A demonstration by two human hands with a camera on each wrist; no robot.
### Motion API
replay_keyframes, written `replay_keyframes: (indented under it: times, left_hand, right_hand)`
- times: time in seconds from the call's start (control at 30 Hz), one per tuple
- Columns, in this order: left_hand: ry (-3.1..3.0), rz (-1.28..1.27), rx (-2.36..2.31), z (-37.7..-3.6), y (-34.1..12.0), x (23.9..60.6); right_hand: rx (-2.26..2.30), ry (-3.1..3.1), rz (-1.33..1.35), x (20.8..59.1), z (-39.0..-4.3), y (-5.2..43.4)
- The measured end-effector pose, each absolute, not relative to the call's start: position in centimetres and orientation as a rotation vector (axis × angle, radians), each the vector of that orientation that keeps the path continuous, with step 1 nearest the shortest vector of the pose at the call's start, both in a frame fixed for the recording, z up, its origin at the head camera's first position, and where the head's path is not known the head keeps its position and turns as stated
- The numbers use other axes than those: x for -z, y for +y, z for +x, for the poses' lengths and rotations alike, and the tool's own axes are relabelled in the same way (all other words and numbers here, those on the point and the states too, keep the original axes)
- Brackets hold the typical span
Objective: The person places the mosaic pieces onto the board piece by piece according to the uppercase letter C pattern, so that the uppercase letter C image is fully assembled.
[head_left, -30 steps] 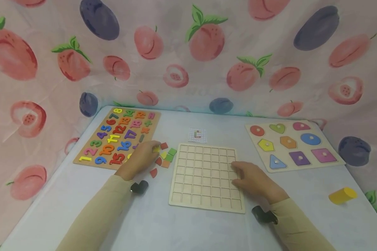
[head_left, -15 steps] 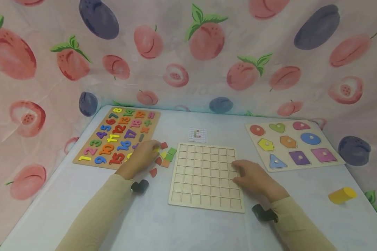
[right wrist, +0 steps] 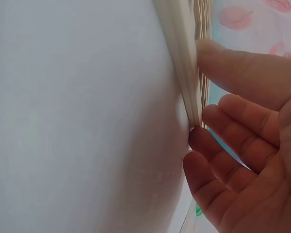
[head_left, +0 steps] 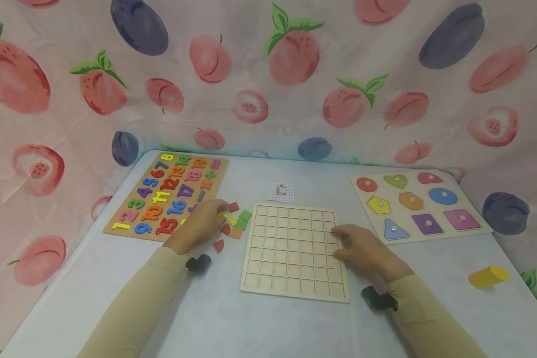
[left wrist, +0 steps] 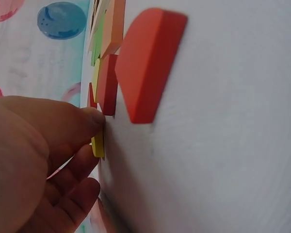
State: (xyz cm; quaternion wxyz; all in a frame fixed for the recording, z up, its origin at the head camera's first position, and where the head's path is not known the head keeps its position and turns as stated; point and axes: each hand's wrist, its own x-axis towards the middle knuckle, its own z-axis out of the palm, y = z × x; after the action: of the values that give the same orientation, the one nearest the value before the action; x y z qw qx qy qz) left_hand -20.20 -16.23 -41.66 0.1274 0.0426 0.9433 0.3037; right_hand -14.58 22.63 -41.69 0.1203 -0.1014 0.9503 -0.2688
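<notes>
My left hand [head_left: 200, 222] pinches a small yellow piece [left wrist: 98, 146] between thumb and fingers, low over the cloth. Beside it lies a loose cluster of flat wooden pieces: a red one [head_left: 233, 206], a yellow one [head_left: 233, 220], two green squares [head_left: 245, 215], an orange square [head_left: 235, 233] and two red quarter-round pieces [head_left: 218, 245]. The pale wooden grid board [head_left: 293, 253] lies to their right, its cells bare. On its right edge my right hand [head_left: 364, 247] rests its fingertips, with thumb and forefinger spread apart; the other fingers bend loosely beside the edge in the right wrist view.
Behind the grid board lies a small pattern card [head_left: 281, 192]. A number puzzle board [head_left: 134, 199] sits at the back left, partly under my left hand. A shape puzzle board [head_left: 404, 233] lies at the back right. A yellow cylinder [head_left: 488, 278] is at the far right.
The left hand stays at the pieces with the yellow piece in its fingers. The right hand has shifted very slightly along the board's edge. The loose pieces have not visibly moved.
</notes>
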Motion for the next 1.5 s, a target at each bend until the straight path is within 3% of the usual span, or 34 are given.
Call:
replay_keyframes:
  times: [0.77, 1.03, 1.5]
  left_hand:
    - [2.762, 0.186, -0.891, -20.6, -13.5, 40.7]
    - [2.793, 0.435, -0.872, -20.7, -11.1, 40.9]
    - [2.749, 0.538, -0.936, -21.0, -7.7, 42.3]
  right_hand:
    - [0.735, 2.779, -0.265, 41.0, -14.9, 22.2]
    - [0.738, 2.782, -0.303, 41.1, -15.0, 21.9]
    - [0.759, 2.765, -0.256, 41.6, -15.3, 21.9]
